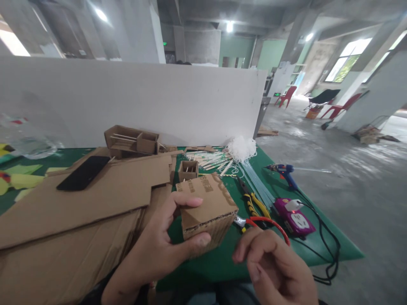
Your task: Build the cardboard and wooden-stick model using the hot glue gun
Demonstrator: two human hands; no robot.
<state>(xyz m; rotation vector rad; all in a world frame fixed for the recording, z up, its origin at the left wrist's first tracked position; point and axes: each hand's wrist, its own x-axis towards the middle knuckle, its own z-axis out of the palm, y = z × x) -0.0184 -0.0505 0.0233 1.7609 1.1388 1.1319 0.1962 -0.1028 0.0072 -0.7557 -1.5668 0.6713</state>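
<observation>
My left hand (171, 237) grips a small brown cardboard box (206, 199) by its left side, fingers on top and thumb along the front edge. The box is tilted toward me, with printed characters on its top face and corrugated edges showing. To its right, my right hand (273, 262) hovers with loosely curled fingers, apart from the box, and nothing shows in it. Just beyond that hand lie red-handled scissors (270, 222) and yellow-and-black pliers (251, 199). The far side of the box is hidden.
Cardboard sheets (104, 203) with a black phone (84, 173) are at left. Behind stand a divided cardboard box (132, 140), a smaller one (188, 170) and wooden sticks (210, 160). At right are a blue glue gun (288, 173), purple power strip (295, 218) and black cables (333, 250).
</observation>
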